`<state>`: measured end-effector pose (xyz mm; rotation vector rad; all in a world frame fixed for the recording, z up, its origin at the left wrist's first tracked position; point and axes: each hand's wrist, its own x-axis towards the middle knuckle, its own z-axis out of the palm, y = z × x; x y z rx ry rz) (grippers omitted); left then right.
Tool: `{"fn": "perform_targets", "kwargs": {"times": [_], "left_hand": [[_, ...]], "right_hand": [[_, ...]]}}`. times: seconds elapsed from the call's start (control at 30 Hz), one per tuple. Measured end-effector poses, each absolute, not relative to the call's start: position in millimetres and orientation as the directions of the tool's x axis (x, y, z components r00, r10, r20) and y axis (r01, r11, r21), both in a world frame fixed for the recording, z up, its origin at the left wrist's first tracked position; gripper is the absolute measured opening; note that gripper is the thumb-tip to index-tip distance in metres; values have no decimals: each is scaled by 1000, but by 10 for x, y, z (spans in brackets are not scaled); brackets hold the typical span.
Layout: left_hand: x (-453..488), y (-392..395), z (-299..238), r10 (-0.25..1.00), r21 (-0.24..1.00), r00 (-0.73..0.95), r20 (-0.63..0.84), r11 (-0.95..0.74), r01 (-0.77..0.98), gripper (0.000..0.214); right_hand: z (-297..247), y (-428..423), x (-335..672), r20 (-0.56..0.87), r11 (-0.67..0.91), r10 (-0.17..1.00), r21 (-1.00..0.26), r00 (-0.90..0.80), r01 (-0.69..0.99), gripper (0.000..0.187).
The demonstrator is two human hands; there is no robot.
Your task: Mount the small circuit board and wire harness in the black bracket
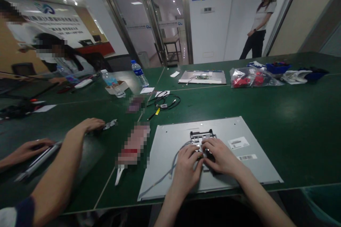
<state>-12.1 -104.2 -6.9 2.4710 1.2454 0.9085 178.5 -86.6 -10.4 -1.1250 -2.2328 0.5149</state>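
Note:
A flat grey metal panel (162, 149), like the back of a display, lies on the green table in front of me. On its middle sits a small black-and-silver metal bracket (204, 134) with cut-out slots. My left hand (186, 163) curls its fingers onto the bracket's lower left part. From the right, my right hand (221, 154) closes over the same bracket, and its fingertips nearly meet those of the left. Shiny and dark bits show between the fingers, but the exact grip is hidden. A grey cable (174, 161) runs from the bracket to the panel's lower left.
On the left, a co-worker's hands (92, 125) touch small metal parts and a silver bar (39, 161). Nearby lie a pinkish blurred object (134, 143), black cables (170, 104) and water bottles (140, 73). Another panel (223, 77) and bagged red parts (241, 81) are farther back.

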Motion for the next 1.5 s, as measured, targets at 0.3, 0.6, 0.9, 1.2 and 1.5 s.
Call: {"fn": "perform_targets", "kwargs": {"times": [0.3,0.6,0.9,1.2,1.5], "left_hand": [[-98,-1043,-74,751,363,496,435,-651,667,23],[-92,-980,-89,765,378,500,406,-639,670,22],[-90,-975,-129,761,352,513,396,-642,681,25],[-114,-1034,-102,767,376,531,360,-640,670,30],[-97,-1057,-51,767,382,541,345,-641,666,34]], "right_hand": [[-136,-862,1787,309,552,829,-580,-465,599,31],[-130,-810,1779,288,537,837,-597,-465,596,37],[-142,-807,1776,282,542,833,-588,-475,601,35],[-183,-841,1756,298,546,835,-549,-463,632,23],[-127,-859,1746,305,546,835,-560,-458,623,27]]}}
